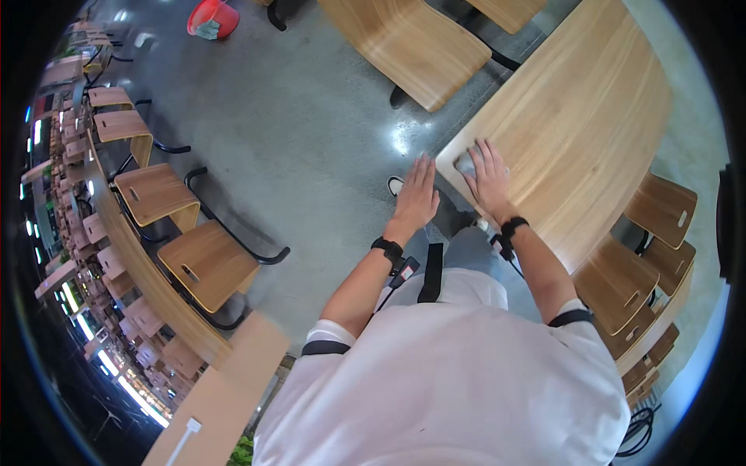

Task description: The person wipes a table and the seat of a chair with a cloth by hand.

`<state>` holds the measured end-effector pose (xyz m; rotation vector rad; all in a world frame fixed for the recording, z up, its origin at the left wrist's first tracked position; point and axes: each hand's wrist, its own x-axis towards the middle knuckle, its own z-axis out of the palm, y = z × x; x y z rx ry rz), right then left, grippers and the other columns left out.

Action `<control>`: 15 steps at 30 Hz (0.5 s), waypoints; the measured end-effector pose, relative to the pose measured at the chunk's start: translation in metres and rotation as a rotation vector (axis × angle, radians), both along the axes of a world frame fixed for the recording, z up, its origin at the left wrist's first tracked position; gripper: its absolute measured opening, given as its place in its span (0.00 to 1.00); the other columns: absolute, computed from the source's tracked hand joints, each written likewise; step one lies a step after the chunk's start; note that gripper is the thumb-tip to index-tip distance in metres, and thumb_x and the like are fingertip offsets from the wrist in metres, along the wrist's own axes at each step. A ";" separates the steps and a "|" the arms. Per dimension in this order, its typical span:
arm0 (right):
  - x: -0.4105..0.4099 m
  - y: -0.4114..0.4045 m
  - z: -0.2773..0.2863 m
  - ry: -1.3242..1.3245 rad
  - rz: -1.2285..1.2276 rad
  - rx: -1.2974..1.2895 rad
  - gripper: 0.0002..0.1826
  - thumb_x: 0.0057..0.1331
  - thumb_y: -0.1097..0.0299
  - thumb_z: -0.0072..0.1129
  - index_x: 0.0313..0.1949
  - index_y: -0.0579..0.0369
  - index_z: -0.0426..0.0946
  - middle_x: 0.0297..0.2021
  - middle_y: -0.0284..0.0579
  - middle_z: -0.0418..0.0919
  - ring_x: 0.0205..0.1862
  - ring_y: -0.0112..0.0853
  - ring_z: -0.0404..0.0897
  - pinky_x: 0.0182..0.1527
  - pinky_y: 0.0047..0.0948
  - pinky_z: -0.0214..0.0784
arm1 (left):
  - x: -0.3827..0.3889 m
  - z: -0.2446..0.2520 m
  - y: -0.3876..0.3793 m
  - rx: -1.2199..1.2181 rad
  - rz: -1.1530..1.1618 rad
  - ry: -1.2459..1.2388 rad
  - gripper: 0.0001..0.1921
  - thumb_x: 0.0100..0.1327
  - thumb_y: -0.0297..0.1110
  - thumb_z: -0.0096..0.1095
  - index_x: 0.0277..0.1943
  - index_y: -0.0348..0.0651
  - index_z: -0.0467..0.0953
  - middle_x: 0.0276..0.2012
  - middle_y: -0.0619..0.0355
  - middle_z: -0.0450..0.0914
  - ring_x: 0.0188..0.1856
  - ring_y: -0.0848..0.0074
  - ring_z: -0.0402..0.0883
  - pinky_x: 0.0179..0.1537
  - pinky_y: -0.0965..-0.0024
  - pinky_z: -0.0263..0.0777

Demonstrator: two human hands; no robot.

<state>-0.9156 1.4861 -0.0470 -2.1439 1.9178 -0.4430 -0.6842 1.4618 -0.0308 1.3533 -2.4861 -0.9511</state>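
My right hand (492, 177) lies palm down at the near left corner of a wooden table (583, 134). Beneath its palm and fingers shows the edge of a pale grey thing (466, 164), perhaps a cloth; most of it is hidden. My left hand (417, 195) is stretched out just left of that corner, above the floor in this view. Its fingers are straight and side by side, the thumb a little apart, and nothing shows in it. Both wrists wear black bands, with small cabled devices close by.
A moulded wooden chair (419, 52) stands beyond the table's left edge. More wooden chairs (618, 285) are at the right. Chairs with black metal legs (207, 265) line a long counter (145, 279) at left. A red bucket (218, 17) with a grey-green cloth (208, 29) is on the concrete floor.
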 end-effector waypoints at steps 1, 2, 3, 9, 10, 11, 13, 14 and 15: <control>0.011 -0.023 0.000 -0.016 0.034 -0.015 0.37 0.63 0.61 0.68 0.69 0.52 0.65 0.74 0.51 0.60 0.77 0.52 0.56 0.76 0.52 0.52 | 0.003 -0.001 -0.004 -0.004 0.072 0.097 0.38 0.67 0.32 0.58 0.76 0.32 0.53 0.78 0.38 0.50 0.79 0.47 0.53 0.75 0.50 0.55; 0.022 -0.037 0.003 -0.030 0.067 -0.029 0.35 0.63 0.61 0.68 0.68 0.52 0.66 0.73 0.51 0.60 0.76 0.52 0.56 0.76 0.52 0.51 | 0.014 0.000 -0.007 -0.012 0.070 0.143 0.37 0.67 0.31 0.58 0.75 0.30 0.54 0.76 0.34 0.53 0.78 0.45 0.55 0.75 0.50 0.55; 0.025 -0.043 0.002 -0.018 0.077 -0.025 0.35 0.63 0.61 0.68 0.68 0.52 0.66 0.73 0.51 0.60 0.76 0.52 0.56 0.76 0.52 0.51 | 0.018 -0.001 -0.007 -0.009 0.081 0.156 0.37 0.67 0.31 0.58 0.75 0.30 0.54 0.76 0.34 0.53 0.78 0.45 0.55 0.75 0.50 0.55; 0.021 -0.056 0.003 0.011 0.120 0.005 0.32 0.65 0.58 0.66 0.66 0.53 0.68 0.73 0.51 0.61 0.76 0.52 0.56 0.75 0.51 0.52 | 0.028 0.000 0.003 0.126 0.147 0.137 0.34 0.66 0.30 0.58 0.74 0.32 0.58 0.75 0.36 0.57 0.77 0.45 0.57 0.75 0.50 0.55; 0.029 -0.058 0.006 0.009 0.122 0.008 0.32 0.65 0.58 0.66 0.66 0.53 0.68 0.73 0.51 0.61 0.76 0.52 0.56 0.75 0.51 0.52 | 0.026 0.001 0.005 0.123 0.152 0.154 0.34 0.67 0.31 0.58 0.74 0.32 0.58 0.75 0.36 0.57 0.77 0.45 0.57 0.75 0.50 0.56; 0.038 -0.059 0.008 0.042 0.080 0.017 0.32 0.64 0.59 0.66 0.66 0.52 0.69 0.73 0.50 0.61 0.76 0.52 0.57 0.75 0.51 0.52 | 0.024 0.001 0.007 0.120 0.152 0.170 0.33 0.68 0.31 0.58 0.74 0.32 0.59 0.75 0.37 0.57 0.77 0.45 0.57 0.75 0.50 0.56; 0.047 -0.051 0.011 0.073 0.027 0.033 0.32 0.63 0.59 0.67 0.65 0.52 0.70 0.73 0.49 0.62 0.75 0.52 0.57 0.75 0.51 0.52 | 0.018 0.005 0.007 0.110 0.141 0.200 0.32 0.68 0.30 0.58 0.73 0.33 0.60 0.75 0.37 0.58 0.76 0.45 0.57 0.75 0.50 0.56; 0.049 -0.041 0.008 0.026 0.089 0.012 0.33 0.61 0.60 0.68 0.65 0.51 0.71 0.73 0.49 0.62 0.76 0.51 0.58 0.75 0.52 0.53 | 0.015 0.007 0.006 0.096 0.129 0.233 0.31 0.68 0.30 0.58 0.72 0.33 0.60 0.75 0.37 0.58 0.76 0.45 0.58 0.75 0.50 0.56; 0.051 -0.032 0.006 -0.021 0.146 -0.012 0.33 0.60 0.62 0.70 0.64 0.51 0.71 0.73 0.48 0.63 0.76 0.51 0.58 0.75 0.52 0.53 | 0.014 0.007 0.006 0.100 0.110 0.230 0.31 0.68 0.30 0.58 0.72 0.33 0.60 0.75 0.37 0.58 0.76 0.45 0.58 0.75 0.50 0.56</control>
